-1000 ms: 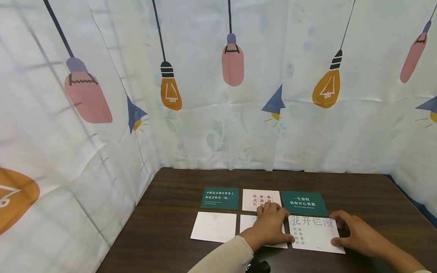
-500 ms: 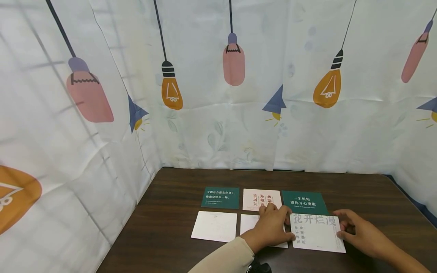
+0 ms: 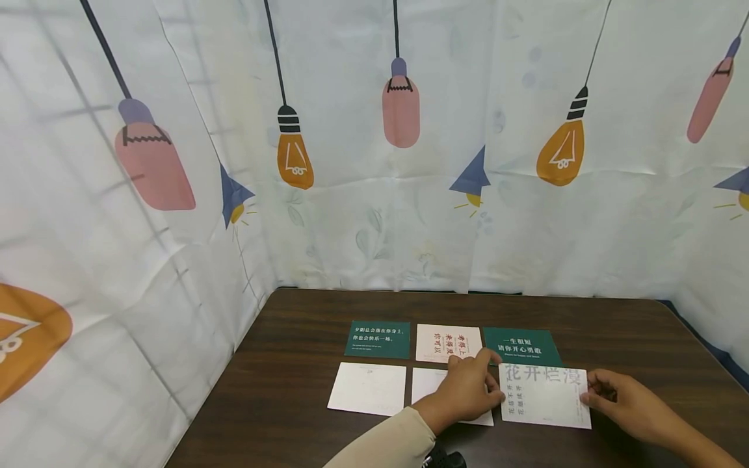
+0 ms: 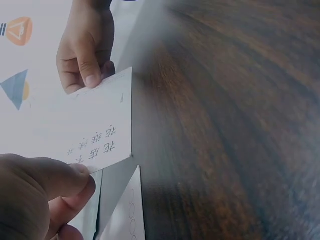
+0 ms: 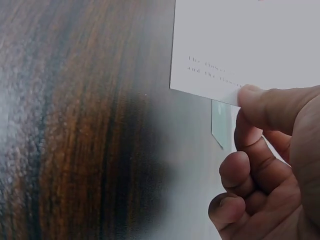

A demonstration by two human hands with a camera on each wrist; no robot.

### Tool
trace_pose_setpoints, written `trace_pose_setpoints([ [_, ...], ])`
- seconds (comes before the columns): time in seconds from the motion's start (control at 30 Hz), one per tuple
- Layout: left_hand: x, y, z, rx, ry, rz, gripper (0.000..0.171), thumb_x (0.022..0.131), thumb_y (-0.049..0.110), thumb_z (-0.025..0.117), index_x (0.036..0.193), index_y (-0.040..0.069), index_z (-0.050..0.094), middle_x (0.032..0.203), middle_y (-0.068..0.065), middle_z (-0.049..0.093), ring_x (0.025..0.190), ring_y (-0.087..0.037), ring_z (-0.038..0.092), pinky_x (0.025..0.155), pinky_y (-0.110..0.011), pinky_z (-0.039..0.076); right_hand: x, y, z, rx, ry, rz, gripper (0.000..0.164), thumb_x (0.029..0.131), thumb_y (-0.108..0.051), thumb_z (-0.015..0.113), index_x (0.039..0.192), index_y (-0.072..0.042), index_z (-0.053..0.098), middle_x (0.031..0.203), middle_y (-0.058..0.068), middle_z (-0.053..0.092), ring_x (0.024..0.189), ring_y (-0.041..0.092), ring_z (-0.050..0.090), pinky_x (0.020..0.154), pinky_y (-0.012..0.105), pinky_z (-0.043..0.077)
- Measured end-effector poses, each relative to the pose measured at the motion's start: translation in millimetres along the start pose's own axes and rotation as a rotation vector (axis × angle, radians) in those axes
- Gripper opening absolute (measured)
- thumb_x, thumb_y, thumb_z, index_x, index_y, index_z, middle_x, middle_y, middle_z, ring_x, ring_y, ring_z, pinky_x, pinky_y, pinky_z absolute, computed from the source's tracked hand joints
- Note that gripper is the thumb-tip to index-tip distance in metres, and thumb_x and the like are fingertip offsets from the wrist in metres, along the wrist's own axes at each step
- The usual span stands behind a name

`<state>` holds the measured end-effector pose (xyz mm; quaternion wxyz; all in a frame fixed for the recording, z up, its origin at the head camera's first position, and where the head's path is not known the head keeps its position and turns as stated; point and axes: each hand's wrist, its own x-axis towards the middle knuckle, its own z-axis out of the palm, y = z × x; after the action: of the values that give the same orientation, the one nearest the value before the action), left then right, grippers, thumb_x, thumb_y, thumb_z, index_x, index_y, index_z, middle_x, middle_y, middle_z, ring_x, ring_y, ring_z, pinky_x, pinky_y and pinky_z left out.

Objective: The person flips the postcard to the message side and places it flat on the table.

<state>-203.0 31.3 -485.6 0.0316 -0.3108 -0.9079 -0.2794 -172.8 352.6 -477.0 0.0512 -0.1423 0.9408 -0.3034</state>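
Observation:
A white card [image 3: 547, 398] printed with grey Chinese characters is held between both hands at the front right of the table. My left hand [image 3: 465, 388] pinches its left edge, thumb on the printed face, as the left wrist view shows. On the opposite edge, my right hand [image 3: 623, 400] pinches the card between thumb and index finger; its other fingers curl below. In the right wrist view the card [image 5: 210, 55] stands out above the tabletop. Under my left forearm and hand lies another white card [image 3: 426, 380], partly hidden.
Behind are a green card [image 3: 377, 348], a white card with red characters [image 3: 433, 338] and a second green card [image 3: 521, 338], partly overlapped by the held one. A blank-looking white card [image 3: 367, 388] lies front left. A patterned white curtain [image 3: 374, 214] surrounds the dark wooden table [image 3: 275, 396].
The printed white card has risen slightly from the table. My right hand has shifted from around its right edge to a pinch there, and my left fingers have closed on its left edge.

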Motion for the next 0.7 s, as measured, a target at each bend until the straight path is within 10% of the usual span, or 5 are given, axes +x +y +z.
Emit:
trace_pose_setpoints([
  [0.7, -2.6, 0.7, -7.7, 0.023, 0.018, 0.046, 0.012, 0.096, 0.028, 0.073, 0.088, 0.026, 0.064, 0.08, 0.026, 0.06, 0.079, 0.006, 0.043, 0.077, -0.029, 0.025, -2.0, -5.5, -5.6, 0.129, -0.017, -0.052, 0.022, 0.107, -0.026, 0.057, 0.114, -0.005, 0.061, 0.109, 0.008, 0.067, 0.079, 0.007, 0.055, 0.059, 0.029, 0.044],
])
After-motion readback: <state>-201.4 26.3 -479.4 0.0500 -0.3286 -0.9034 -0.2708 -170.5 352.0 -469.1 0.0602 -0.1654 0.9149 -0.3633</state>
